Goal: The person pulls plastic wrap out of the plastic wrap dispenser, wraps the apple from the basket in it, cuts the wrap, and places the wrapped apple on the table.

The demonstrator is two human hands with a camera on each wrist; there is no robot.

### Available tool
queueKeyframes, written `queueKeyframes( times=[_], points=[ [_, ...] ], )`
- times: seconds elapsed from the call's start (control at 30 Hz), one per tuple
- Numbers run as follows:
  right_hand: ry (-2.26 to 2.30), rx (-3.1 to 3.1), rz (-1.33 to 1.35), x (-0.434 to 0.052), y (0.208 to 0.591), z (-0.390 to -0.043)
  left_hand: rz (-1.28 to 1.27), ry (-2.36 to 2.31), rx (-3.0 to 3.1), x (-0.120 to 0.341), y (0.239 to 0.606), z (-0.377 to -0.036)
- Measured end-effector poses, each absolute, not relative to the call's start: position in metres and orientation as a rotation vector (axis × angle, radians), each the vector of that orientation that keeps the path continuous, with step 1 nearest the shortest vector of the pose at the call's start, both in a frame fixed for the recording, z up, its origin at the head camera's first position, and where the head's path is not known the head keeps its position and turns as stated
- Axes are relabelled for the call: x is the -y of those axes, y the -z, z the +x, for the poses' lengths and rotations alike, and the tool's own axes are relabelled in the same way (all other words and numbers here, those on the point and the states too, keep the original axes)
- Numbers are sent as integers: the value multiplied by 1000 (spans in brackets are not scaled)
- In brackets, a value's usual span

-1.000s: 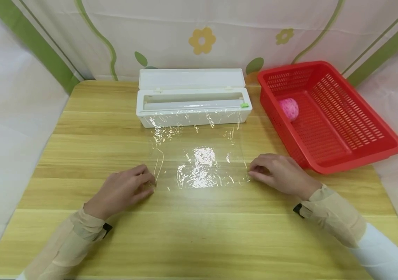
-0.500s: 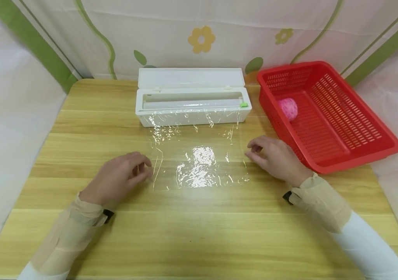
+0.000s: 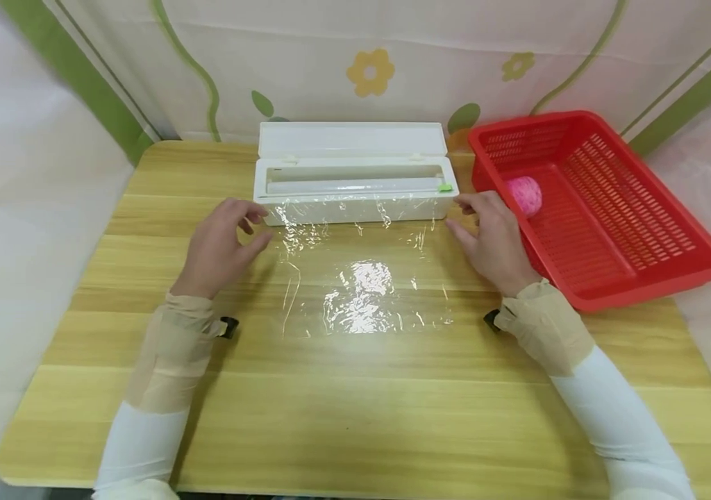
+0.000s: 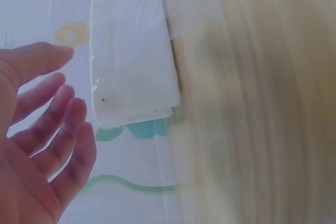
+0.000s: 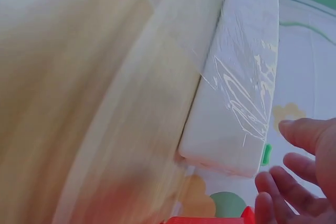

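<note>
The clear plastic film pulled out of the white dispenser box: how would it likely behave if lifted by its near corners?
The clear plastic film looks very thin and wrinkled, so it would probably be floppy and sag. It lies flat against the wooden table, so it may cling. It probably weighs almost nothing and stays tethered to the white dispenser box.

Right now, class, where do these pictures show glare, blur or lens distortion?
Head view: glare on the clear plastic film stretched from the white dispenser box; wooden table edges bow. Left wrist view: table smeared by motion blur, left hand soft. Right wrist view: table blurred, film on box glinting.
</note>
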State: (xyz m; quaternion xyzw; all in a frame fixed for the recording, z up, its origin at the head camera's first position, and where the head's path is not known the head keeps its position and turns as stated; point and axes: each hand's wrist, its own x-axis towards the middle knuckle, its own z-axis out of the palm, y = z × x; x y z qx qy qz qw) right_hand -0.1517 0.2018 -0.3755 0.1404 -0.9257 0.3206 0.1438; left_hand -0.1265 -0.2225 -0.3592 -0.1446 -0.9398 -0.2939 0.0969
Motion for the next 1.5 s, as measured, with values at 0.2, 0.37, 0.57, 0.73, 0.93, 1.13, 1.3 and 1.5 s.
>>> queueKeyframes(
  times=[0.2, 0.37, 0.57, 0.73, 0.93, 1.13, 1.3, 1.5],
  points=[
    [-950, 2624, 351, -200, 375, -170, -303, 1032, 2718, 211, 364, -149],
    [-960, 2621, 338, -199, 373, -180, -243, 1183, 2672, 206, 367, -157],
    [-1015, 2709, 302, -196, 373, -184, -207, 1254, 2665, 211, 369, -158],
    [-1067, 2686, 290, -198, 377, -185, -171, 1244, 2664, 221, 373, -161],
    [-1064, 2639, 287, -201, 380, -192, -152, 1259, 2670, 228, 376, -167],
    [-1067, 2588, 291, -198, 381, -196, -127, 1254, 2659, 228, 373, -170],
    [-1076, 2560, 279, -197, 384, -196, -107, 1294, 2653, 226, 371, -170],
    [-1052, 2548, 304, -197, 385, -198, -84, 1321, 2645, 227, 370, -170]
  ],
)
